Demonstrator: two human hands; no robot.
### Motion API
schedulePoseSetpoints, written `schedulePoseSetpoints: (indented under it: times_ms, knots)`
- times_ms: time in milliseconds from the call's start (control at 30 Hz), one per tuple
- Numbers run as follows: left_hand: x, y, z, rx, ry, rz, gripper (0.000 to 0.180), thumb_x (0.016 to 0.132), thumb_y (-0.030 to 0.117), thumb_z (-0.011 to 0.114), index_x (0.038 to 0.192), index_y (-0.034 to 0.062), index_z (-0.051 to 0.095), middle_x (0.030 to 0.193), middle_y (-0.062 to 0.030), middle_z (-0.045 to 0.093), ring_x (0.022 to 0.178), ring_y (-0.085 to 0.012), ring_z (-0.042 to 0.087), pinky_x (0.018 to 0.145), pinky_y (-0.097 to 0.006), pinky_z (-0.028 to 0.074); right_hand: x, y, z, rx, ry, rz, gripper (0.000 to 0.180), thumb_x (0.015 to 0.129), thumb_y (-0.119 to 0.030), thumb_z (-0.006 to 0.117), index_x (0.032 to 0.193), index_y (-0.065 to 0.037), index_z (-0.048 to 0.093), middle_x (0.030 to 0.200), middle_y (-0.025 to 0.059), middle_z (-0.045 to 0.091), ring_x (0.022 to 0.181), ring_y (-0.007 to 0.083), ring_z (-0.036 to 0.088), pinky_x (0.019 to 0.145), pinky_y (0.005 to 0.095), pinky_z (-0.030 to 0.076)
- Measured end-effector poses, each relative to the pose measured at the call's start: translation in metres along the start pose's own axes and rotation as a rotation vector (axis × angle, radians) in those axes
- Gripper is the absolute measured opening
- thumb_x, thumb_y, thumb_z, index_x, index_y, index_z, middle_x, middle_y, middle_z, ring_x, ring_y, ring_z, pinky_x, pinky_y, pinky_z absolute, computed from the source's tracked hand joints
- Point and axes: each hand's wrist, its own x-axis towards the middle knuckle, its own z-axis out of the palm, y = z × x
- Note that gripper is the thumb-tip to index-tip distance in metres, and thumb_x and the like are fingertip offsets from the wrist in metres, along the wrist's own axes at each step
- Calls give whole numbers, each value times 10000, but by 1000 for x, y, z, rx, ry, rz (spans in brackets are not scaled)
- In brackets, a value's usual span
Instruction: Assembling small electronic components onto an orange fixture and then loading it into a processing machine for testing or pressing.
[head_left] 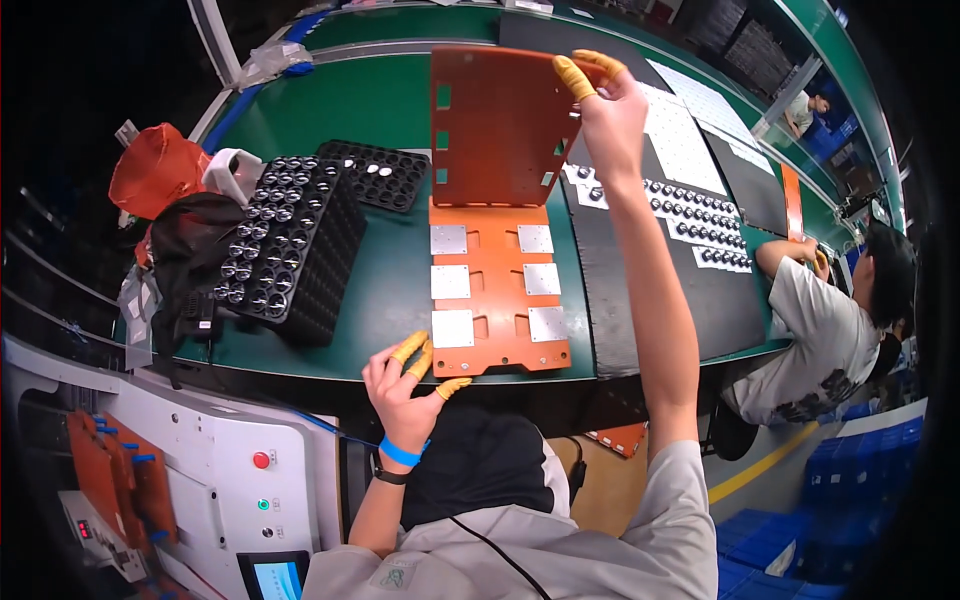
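A: Where do you have the orange base plate (pixel 500 300)?
B: Straight ahead of you at twelve o'clock, lying on the green table (pixel 395 262), with six silver squares (pixel 452 283) on it in two columns.
A: And your right hand (pixel 612 120)?
B: It's closed in a pinch on the one o'clock corner of the reddish-brown panel (pixel 495 130), which stands upright at the base plate's twelve o'clock edge.
A: Your left hand (pixel 403 395)?
B: Half open, thumb and fingers apart around the base plate's seven o'clock corner; whether they touch it, I can't tell. Your black tray stack (pixel 325 255) sits at ten o'clock from there.
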Motion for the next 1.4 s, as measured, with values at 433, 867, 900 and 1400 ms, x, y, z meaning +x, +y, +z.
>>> schedulePoseSetpoints:
  times_ms: [433,867,900,1400]
  knots:
    - [-4,-4,1,22,25,23,550,647,397,897,994,-10,768,1175,-75,711,1128,-262,575,989,-420,403,-55,114,-24,-771,-107,153,388,965,-317,669,1152,22,660,1020,220,724,924,341,712,783,429,535]
    - [-4,-4,7,61,24,66,568,662,390,904,1056,7,757,1168,-67,709,1127,-271,568,989,-430,401,-153,82,-50,-770,-312,373,285,976,-220,621,909,54,662,867,296,674,878,482,647,748,522,508]
    - [-4,-2,9,65,15,54,572,671,371,910,1083,6,754,1159,-79,702,1142,-281,560,1005,-439,400,-154,87,-53,-742,-295,380,284,976,-211,620,900,59,659,861,300,670,873,486,645,746,522,505]
    - [-4,5,5,71,-38,-12,589,689,456,883,1058,17,753,1180,-60,686,1183,-287,536,1045,-440,373,-138,50,-63,-709,-274,160,220,953,-187,647,882,17,606,721,252,651,717,462,652,629,536,516]
